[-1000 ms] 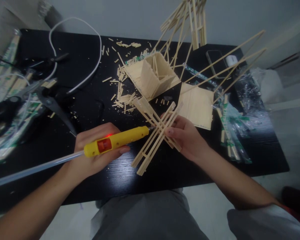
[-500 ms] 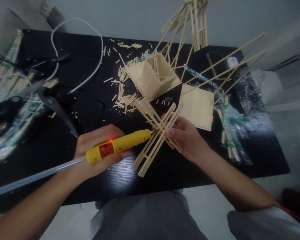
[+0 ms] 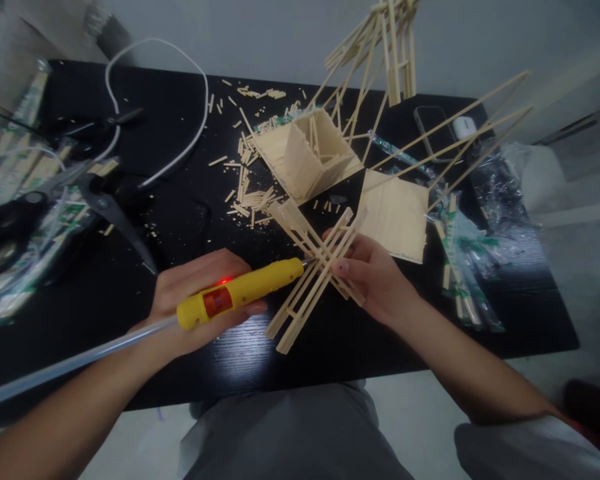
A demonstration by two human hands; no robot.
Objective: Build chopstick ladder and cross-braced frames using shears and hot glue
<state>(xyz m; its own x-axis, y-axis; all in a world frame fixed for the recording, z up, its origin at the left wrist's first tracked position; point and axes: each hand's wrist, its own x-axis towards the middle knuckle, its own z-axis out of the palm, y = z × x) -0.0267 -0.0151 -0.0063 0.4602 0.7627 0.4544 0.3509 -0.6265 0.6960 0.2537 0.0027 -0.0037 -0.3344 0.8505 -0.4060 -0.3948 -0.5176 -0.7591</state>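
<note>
My left hand (image 3: 200, 293) is wrapped round a yellow glue gun (image 3: 250, 287) with a red light glowing on its side. A long clear glue stick (image 3: 90, 357) runs out of its back end. The metal nozzle meets the crossing of an X-shaped frame of thin wooden sticks (image 3: 307, 303); whether it touches or is just beside them I cannot tell. My right hand (image 3: 375, 277) pinches that frame near the crossing, thumb in front and other fingers partly hidden behind. Beyond the frame lies a flat wooden panel (image 3: 395, 220).
A wooden stick structure with a box-like base (image 3: 313, 157) stands behind, its long sticks reaching up and right. Cut stick pieces (image 3: 245, 177) lie scattered. Pliers (image 3: 115, 210) and a white cable (image 3: 200, 127) are left; a phone (image 3: 435, 133) and wrapped chopsticks (image 3: 460, 267) right.
The glue gun has shifted very slightly to the right in my left hand, its nozzle still at the crossing. My right hand and the stick frame hold nearly the same place.
</note>
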